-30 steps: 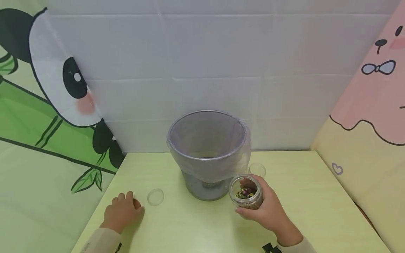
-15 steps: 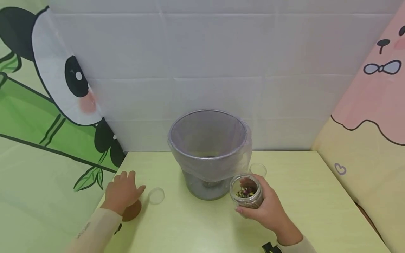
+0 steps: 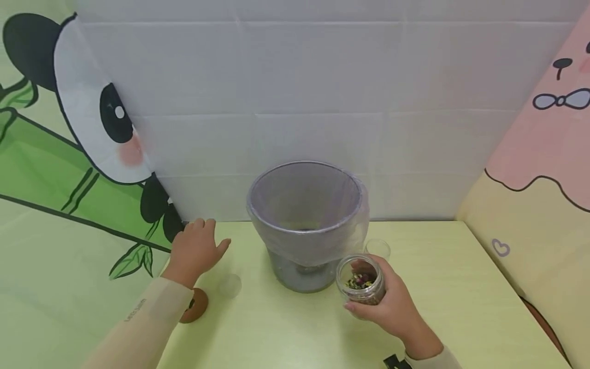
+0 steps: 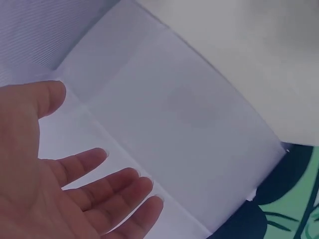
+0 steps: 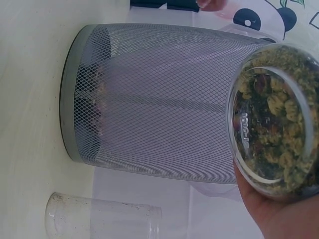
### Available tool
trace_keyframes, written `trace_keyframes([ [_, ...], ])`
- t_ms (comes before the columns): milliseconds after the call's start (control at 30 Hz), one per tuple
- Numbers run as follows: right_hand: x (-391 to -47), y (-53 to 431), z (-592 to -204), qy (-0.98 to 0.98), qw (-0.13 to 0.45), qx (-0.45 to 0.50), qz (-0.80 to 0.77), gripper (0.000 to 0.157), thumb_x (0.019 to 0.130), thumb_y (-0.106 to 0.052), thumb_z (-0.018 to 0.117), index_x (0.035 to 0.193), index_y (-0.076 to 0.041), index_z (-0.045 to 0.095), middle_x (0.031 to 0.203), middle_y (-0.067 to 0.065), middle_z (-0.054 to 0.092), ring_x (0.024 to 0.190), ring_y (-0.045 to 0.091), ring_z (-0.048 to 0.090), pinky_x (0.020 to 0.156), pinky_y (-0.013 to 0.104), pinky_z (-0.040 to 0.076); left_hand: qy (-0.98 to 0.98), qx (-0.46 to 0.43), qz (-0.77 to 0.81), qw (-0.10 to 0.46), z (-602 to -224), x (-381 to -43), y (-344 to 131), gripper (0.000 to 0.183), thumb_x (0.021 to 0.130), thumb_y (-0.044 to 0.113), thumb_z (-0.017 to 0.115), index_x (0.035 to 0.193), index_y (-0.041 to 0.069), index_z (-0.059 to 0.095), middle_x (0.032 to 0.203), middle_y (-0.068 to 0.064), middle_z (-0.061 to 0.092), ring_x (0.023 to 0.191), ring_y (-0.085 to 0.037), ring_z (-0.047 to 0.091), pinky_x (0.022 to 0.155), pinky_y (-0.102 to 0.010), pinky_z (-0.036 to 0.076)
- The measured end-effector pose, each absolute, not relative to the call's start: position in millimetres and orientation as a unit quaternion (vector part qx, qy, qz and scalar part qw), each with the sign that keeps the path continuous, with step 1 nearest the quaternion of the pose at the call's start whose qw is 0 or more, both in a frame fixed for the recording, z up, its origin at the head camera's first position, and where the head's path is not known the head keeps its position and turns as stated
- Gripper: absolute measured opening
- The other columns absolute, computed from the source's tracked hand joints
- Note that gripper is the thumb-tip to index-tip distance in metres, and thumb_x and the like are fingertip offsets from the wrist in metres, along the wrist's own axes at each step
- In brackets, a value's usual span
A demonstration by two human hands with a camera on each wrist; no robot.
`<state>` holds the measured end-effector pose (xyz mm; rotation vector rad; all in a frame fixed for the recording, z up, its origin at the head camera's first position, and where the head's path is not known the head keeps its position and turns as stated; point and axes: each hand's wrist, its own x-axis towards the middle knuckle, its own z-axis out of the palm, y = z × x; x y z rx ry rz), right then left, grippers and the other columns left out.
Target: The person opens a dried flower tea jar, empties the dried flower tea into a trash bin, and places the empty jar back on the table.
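Observation:
My right hand (image 3: 392, 302) grips a clear jar (image 3: 361, 297) of dried flowers, its open mouth facing up toward the head camera. The right wrist view shows the flowers through the jar's base (image 5: 279, 109). Just behind the jar stands a grey mesh wastebasket (image 3: 295, 277) with a thin plastic liner (image 3: 272, 233) folded over its rim. My left hand (image 3: 195, 253) is held over the table's far left, fingers loosely spread and nothing in them; its bare palm (image 4: 30, 189) shows in the left wrist view. A round brown object (image 3: 198, 306) sits partly hidden under the left sleeve.
An empty clear jar (image 3: 378, 248) stands right of the wastebasket, also seen as a clear jar (image 5: 107, 219) in the right wrist view. A faint clear round thing (image 3: 229, 285), jar or lid, is on the left. A white cloth wall (image 3: 313, 102) backs the table.
My left hand has moved forward from the table's left front, off the brown object, and its fingers have spread. The right hand with its jar of dried flowers has stayed put.

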<state>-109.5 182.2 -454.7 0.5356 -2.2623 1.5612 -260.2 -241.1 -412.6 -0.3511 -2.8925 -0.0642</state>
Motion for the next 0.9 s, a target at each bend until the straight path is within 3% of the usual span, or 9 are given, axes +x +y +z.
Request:
trace_keyframes([
  [433, -109.5, 185.5, -456.9, -0.795, 0.176, 0.180, 0.552, 0.087, 0.069, -0.010, 0.097, 0.144, -0.019, 0.053, 0.125, 0.001, 0.065, 0.111, 0.021, 0.065, 0.090, 0.027, 0.053, -0.972, -0.126, -0.191, 0.056, -345.6, -261.3, -206.4, 0.061, 0.106, 0.047, 0.048, 0.142, -0.002, 0.050, 0.141, -0.023, 0.053, 0.124, -0.043, 0.055, 0.098, -0.061, 0.045],
  [567, -105.2, 190.4, -458.6, -0.793, 0.175, 0.180, 0.556, 0.087, 0.070, -0.008, 0.096, 0.145, -0.017, 0.052, 0.126, 0.002, 0.065, 0.112, 0.021, 0.064, 0.091, 0.027, 0.053, -0.968, -0.142, -0.206, 0.026, -329.6, -261.5, -191.9, 0.062, 0.106, 0.049, 0.047, 0.143, 0.000, 0.048, 0.136, -0.021, 0.056, 0.122, -0.039, 0.056, 0.099, -0.058, 0.045],
  [800, -98.6, 195.5, -458.0, -0.786, 0.168, 0.179, 0.568, 0.086, 0.070, -0.006, 0.095, 0.144, -0.017, 0.052, 0.126, 0.009, 0.064, 0.113, 0.021, 0.064, 0.090, 0.026, 0.053, -0.964, -0.130, -0.230, -0.010, -315.0, -264.0, -170.4, 0.059, 0.107, 0.051, 0.044, 0.139, 0.002, 0.049, 0.115, -0.012, 0.061, 0.101, -0.029, 0.061, 0.089, -0.049, 0.049],
  [900, -95.7, 196.6, -457.2, -0.785, 0.166, 0.178, 0.570, 0.086, 0.070, -0.006, 0.096, 0.143, -0.017, 0.052, 0.126, 0.007, 0.064, 0.113, 0.021, 0.063, 0.090, 0.026, 0.053, -0.965, -0.120, -0.233, -0.020, -311.0, -264.9, -161.2, 0.062, 0.107, 0.052, 0.043, 0.144, 0.002, 0.047, 0.121, -0.013, 0.062, 0.108, -0.030, 0.061, 0.092, -0.050, 0.049],
])
